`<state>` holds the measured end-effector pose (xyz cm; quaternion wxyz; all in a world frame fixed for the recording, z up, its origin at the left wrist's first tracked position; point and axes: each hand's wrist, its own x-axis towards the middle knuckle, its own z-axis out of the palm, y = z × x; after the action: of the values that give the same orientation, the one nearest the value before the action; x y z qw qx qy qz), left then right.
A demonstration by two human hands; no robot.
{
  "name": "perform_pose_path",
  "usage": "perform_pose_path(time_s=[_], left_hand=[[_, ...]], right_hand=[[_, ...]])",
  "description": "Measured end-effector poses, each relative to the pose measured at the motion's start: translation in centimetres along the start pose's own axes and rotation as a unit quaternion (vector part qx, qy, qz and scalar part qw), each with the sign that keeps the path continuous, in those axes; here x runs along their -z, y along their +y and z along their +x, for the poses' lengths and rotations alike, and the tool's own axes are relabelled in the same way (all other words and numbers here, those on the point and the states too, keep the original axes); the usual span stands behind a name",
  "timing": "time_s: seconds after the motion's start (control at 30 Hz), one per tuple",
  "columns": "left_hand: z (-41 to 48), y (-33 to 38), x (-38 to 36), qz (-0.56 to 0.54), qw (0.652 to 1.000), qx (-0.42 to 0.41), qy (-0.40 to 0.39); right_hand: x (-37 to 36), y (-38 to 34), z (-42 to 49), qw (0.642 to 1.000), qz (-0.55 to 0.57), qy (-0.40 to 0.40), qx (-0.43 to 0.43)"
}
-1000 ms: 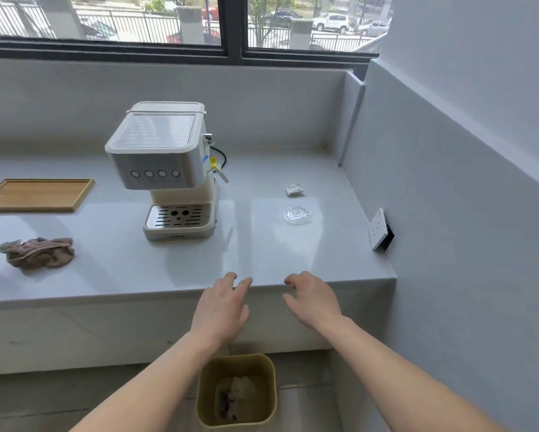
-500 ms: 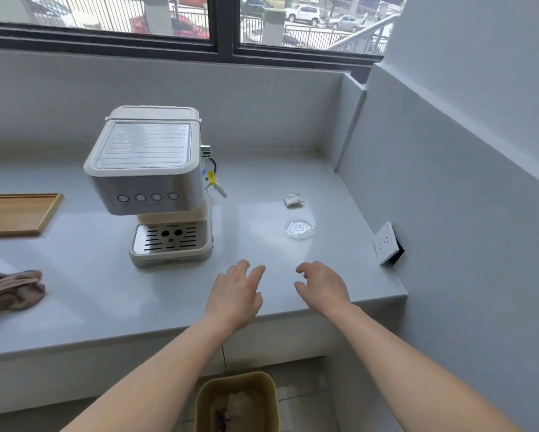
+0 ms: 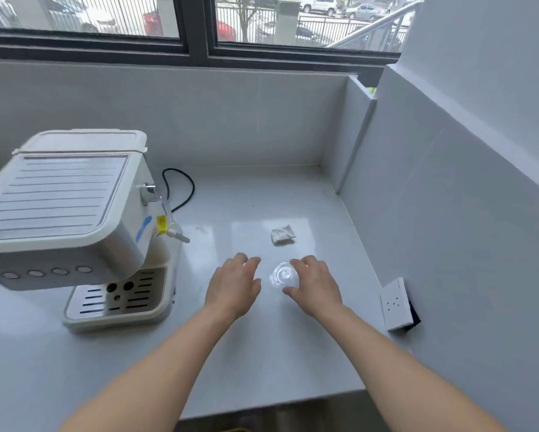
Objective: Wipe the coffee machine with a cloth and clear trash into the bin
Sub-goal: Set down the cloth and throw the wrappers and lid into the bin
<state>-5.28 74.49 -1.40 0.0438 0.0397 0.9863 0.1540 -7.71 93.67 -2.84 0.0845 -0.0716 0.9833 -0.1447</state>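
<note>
A white coffee machine (image 3: 72, 219) stands on the left of the white counter (image 3: 262, 353). A clear round plastic lid (image 3: 281, 273) lies flat on the counter between my hands. My right hand (image 3: 316, 283) hovers at the lid's right edge, fingers spread around it, empty. My left hand (image 3: 234, 283) hangs just left of the lid, fingers apart, holding nothing. A crumpled white paper scrap (image 3: 282, 234) lies a little beyond the lid. The cloth and the bin are out of view.
A black power cord (image 3: 181, 188) loops behind the machine. A white wall socket (image 3: 397, 304) juts from the right wall near the counter's front corner. Walls close the counter at the back and right; a window runs above.
Both hands moved forward from the counter's front edge to either side of the lid. The view shifted forward and right, so the cloth, the wooden tray and the bin dropped out of view.
</note>
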Motion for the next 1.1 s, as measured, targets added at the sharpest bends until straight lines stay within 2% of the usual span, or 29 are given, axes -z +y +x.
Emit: perform_pose_path(time_s=[0.23,0.43,0.57,0.83,1.1], left_hand=[[9.6,1.6,-0.9,-0.016,1.000,0.021,-0.010],[14.3,2.8,-2.3,0.001,0.999,-0.009,-0.047],[16.4,3.6,-3.1,0.050,0.997,-0.034,-0.038],[14.5,1.4,-3.1,-0.031,1.000,0.001,0.001],[8.7,-2.3,-2.2,-0.049,0.997,0.040,0.045]], right_hand=[[-1.0,1.1,4.9,0.995,-0.042,-0.068,0.066],[-1.7,2.0,5.8,0.993,-0.045,-0.032,0.103],[-2.0,3.0,5.7,0.993,-0.021,-0.030,0.113],[-1.6,3.5,4.7,0.994,0.029,-0.011,0.106],[-1.3,2.0,3.6,0.995,0.082,-0.021,0.059]])
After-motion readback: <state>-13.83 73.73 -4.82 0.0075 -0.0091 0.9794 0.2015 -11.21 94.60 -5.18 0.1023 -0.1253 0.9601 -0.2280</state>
